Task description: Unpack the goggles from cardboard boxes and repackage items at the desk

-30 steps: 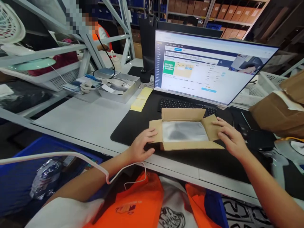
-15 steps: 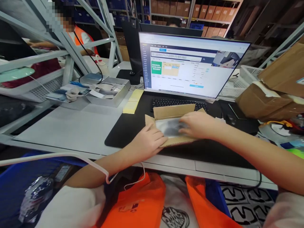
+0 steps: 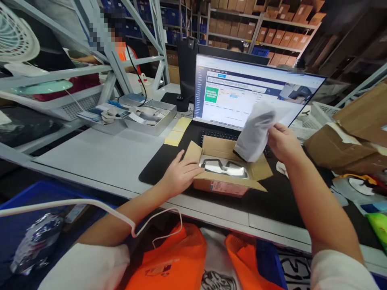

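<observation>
Our right hand (image 3: 284, 143) has moved up from inside the box (image 3: 223, 187) since half a second ago, and a pale bag (image 3: 255, 129) has come up with it. Closest to us, below the desk edge, are our orange vest (image 3: 169, 257) and a blue bin (image 3: 48, 189) holding a silver packet (image 3: 39, 241). On the black mat (image 3: 166, 159), our left hand (image 3: 181, 175) steadies the near left corner of the box, its fingers loosely spread against the cardboard. Inside the box lies a black frame (image 3: 223, 166) with white in and around it; we cannot tell whether it is wrapped. Our right thumb and fingers pinch the bag by its right side, holding it tilted above the far right part of the box. As we judge it, the opening is done and the bag is out, while the black frame remains inside and the bag is not yet set down. Behind the box sit the keyboard (image 3: 217, 135) and a lit screen (image 3: 229, 92); farthest off, shelves (image 3: 229, 14) carry rows of brown cartons.
</observation>
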The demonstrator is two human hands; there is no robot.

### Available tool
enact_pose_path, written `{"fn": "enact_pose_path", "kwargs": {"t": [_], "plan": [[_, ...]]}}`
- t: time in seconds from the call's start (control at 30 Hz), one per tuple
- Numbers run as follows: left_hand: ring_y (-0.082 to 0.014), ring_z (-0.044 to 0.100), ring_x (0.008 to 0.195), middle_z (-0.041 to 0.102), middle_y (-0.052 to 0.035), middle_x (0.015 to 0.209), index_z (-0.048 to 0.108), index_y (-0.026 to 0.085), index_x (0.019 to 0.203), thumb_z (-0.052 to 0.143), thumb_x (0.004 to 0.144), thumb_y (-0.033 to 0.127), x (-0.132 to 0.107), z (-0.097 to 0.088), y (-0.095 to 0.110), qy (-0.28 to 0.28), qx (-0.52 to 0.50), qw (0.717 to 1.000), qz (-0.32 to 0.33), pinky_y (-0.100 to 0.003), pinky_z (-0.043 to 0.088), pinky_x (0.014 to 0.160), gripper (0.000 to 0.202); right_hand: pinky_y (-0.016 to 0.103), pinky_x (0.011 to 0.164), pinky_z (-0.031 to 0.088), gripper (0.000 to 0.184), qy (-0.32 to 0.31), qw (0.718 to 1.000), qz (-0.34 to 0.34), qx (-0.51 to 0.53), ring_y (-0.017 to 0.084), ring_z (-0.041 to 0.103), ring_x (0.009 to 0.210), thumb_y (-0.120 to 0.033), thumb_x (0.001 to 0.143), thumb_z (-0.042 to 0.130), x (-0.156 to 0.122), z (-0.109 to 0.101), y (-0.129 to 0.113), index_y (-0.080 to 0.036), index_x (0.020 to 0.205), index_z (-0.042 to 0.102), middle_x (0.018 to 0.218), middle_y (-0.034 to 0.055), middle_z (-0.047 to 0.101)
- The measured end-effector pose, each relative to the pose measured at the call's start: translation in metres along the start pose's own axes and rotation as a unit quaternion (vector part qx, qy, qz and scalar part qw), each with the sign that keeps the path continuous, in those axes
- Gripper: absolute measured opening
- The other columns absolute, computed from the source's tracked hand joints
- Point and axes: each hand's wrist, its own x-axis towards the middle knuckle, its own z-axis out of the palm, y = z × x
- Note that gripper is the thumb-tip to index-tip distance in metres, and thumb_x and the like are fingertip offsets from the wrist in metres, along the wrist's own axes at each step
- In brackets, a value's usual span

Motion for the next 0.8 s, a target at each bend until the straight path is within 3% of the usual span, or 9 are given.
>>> {"fn": "enact_pose_path", "kwargs": {"t": [0.07,0.17,0.33,0.43,0.57,0.63,0.73,0.8], "plan": [[-0.0224,0.069,0.11,0.077,-0.007,0.106,0.07,0.023,0.118,0.05,0.093,0.01,-0.008,0.0,-0.018,0.034,-0.002,0.999,-0.009,-0.051,0.04,0.116,0.035,0.034,0.087,0.058,0.035,0.072,0.989,0.016,0.129,0.02,0.069,0.097,-0.052,0.081,0.072,0.001,-0.01,0.009,-0.026,0.103,0.067,0.103,0.0003,0.073],[-0.0242,0.07,0.109,0.077,-0.0092,0.106,0.071,0.023,0.115,0.054,0.094,0.016,-0.022,-0.004,-0.05,0.081,0.013,0.996,-0.047,-0.044,0.055,0.099,0.028,0.032,0.093,0.058,0.031,0.128,0.969,0.04,0.209,0.019,0.069,0.104,-0.052,0.085,0.068,0.0,-0.016,0.021,-0.025,0.099,0.066,0.102,-0.0009,0.073],[-0.0265,0.074,0.097,0.077,-0.0093,0.094,0.073,0.021,0.099,0.061,0.091,0.017,-0.039,-0.016,-0.099,0.214,0.109,0.968,-0.079,-0.044,0.059,0.088,0.015,0.026,0.084,0.061,0.019,0.174,0.925,0.102,0.323,0.015,0.072,0.087,-0.04,0.092,0.063,-0.005,-0.008,0.04,-0.022,0.092,0.065,0.087,-0.0022,0.074],[-0.028,0.074,0.096,0.077,-0.0106,0.089,0.071,0.019,0.098,0.061,0.09,0.014,-0.051,-0.02,-0.11,0.248,0.143,0.956,-0.065,-0.044,0.059,0.084,0.013,0.024,0.074,0.062,0.01,0.204,0.88,0.186,0.386,0.012,0.069,0.07,-0.026,0.093,0.061,-0.011,0.011,0.054,-0.018,0.087,0.064,0.079,-0.002,0.072],[-0.0289,0.074,0.094,0.076,-0.0108,0.086,0.07,0.019,0.098,0.065,0.088,0.017,-0.069,-0.024,-0.096,0.233,0.175,0.954,-0.072,-0.045,0.058,0.082,0.012,0.022,0.06,0.059,0.011,0.183,0.847,0.288,0.407,0.012,0.064,0.059,-0.017,0.093,0.058,-0.019,0.037,0.069,-0.015,0.082,0.062,0.068,-0.0007,0.067],[-0.029,0.074,0.091,0.076,-0.0096,0.086,0.071,0.021,0.098,0.065,0.088,0.025,-0.074,-0.029,-0.08,0.214,0.178,0.957,-0.078,-0.053,0.054,0.094,0.012,0.022,0.058,0.059,0.011,0.178,0.84,0.313,0.406,0.012,0.065,0.06,-0.017,0.094,0.057,-0.021,0.042,0.073,-0.014,0.085,0.062,0.068,0.0002,0.068],[-0.0269,0.072,0.08,0.074,-0.0056,0.084,0.074,0.024,0.099,0.047,0.098,0.046,-0.076,-0.042,-0.054,0.184,0.16,0.967,-0.078,-0.066,0.032,0.116,0.035,0.023,0.058,0.059,0.011,0.17,0.841,0.312,0.407,0.013,0.066,0.062,-0.02,0.096,0.058,-0.022,0.043,0.074,-0.014,0.089,0.064,0.072,0.0006,0.069],[-0.0257,0.071,0.078,0.073,-0.0041,0.084,0.075,0.024,0.101,0.033,0.102,0.05,-0.073,-0.055,-0.035,0.191,0.146,0.967,-0.087,-0.068,0.026,0.118,0.049,0.023,0.058,0.06,0.014,0.163,0.842,0.305,0.414,0.013,0.066,0.062,-0.021,0.097,0.056,-0.023,0.04,0.071,-0.014,0.089,0.065,0.072,0.0009,0.069]]}}
